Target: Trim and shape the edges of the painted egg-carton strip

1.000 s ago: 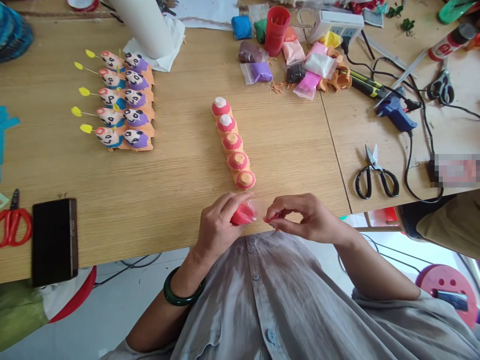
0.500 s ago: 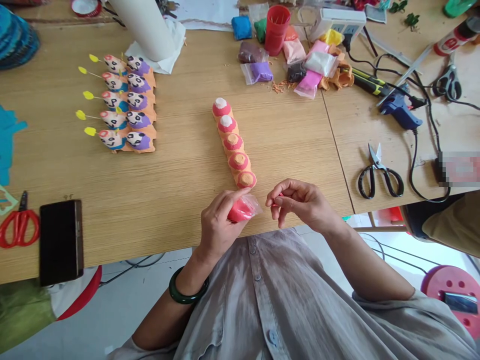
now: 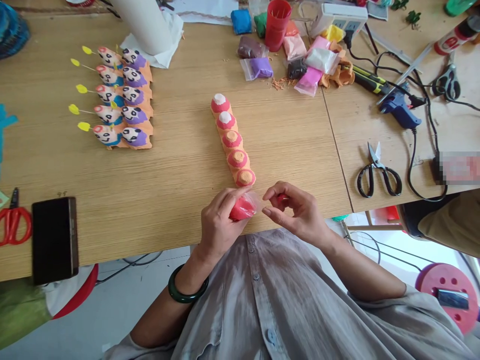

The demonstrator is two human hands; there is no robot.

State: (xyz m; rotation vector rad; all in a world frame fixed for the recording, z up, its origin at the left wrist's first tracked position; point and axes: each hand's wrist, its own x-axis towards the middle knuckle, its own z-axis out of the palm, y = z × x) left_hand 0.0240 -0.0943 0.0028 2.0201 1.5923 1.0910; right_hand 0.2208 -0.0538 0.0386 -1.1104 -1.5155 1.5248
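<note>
My left hand [image 3: 221, 215] is closed round a clear plastic bag of red modelling clay [image 3: 242, 208] near the table's front edge. To its right, my right hand [image 3: 294, 210] has a small red clay piece [image 3: 282, 198] in its curled fingers. Its thumb and forefinger are parted and point at the bag's loose end. Just beyond the bag lies a row of orange egg-carton cups [image 3: 234, 140] ringed with red clay. The two farthest cups have white tops; the others have bare orange tops.
At left stand painted egg-carton figures [image 3: 125, 100] with yellow-tipped sticks. A phone [image 3: 54, 240] and red scissors [image 3: 15, 222] lie front left. Black scissors [image 3: 377, 170] and a blue glue gun [image 3: 401, 110] lie right. Clay bags [image 3: 258, 68] surround a red cup [image 3: 278, 25] at the back.
My right thumb has moved away from the fingers and toward the bag, while the small red piece stays in the curled fingers. The view has shifted slightly; my left hand keeps its grip.
</note>
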